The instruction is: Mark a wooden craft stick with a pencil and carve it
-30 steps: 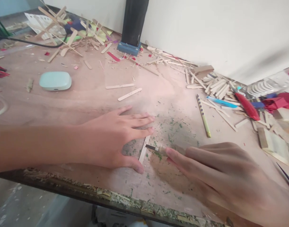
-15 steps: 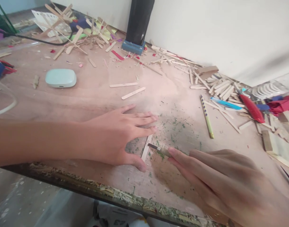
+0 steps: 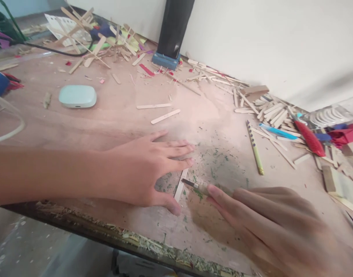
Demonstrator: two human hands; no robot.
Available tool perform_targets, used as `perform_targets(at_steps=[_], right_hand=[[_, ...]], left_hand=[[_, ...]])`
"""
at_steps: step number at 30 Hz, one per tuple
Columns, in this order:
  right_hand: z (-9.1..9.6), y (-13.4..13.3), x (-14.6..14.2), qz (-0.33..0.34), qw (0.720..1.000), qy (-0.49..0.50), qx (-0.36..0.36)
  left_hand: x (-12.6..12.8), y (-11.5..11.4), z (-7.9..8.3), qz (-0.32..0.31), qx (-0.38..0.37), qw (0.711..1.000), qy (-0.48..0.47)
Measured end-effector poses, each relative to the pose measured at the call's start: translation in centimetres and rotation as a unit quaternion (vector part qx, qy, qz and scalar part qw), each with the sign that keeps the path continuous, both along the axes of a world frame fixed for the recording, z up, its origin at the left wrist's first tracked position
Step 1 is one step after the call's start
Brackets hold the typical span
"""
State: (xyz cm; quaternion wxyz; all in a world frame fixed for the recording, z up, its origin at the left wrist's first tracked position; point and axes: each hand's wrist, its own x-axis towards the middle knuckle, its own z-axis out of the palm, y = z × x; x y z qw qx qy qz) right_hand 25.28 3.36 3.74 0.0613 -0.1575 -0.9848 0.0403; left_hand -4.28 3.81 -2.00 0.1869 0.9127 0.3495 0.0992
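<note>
My left hand lies flat on the table with its fingers spread. Between its thumb and index finger runs a popsicle stick, both ends pressed down by those fingers. My right hand is closed around the handle of a craft knife. The knife's blade tip rests against the middle of the stick, where dark marks show. Most of the handle is hidden inside the fingers. Beyond my left hand lie two more popsicle sticks, a nearer one and a farther one, both with small marks.
Green shavings dot the table. A pale earbud case sits on the left. On the right are a pencil, a blue pen, a red-handled tool, a wood block and heaped sticks. A black post stands behind.
The whole view has shifted slightly, so things sit a little lower and farther right. Both hands keep their places, with the blade still at the stick's middle.
</note>
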Motion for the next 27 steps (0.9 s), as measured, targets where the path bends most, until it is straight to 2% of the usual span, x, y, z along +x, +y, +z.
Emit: perform_targets(at_steps=[19,27], right_hand=[[-0.5,1.2,1.4,-0.010,1.000,-0.006,-0.013],[-0.2,1.0,0.7,-0.006,0.999,-0.004,-0.032]], left_hand=[[-0.1,-0.1,-0.1,-0.001,0.014,1.000,-0.001],[-0.2,-0.1,-0.1,-0.002,0.015,1.000,-0.008]])
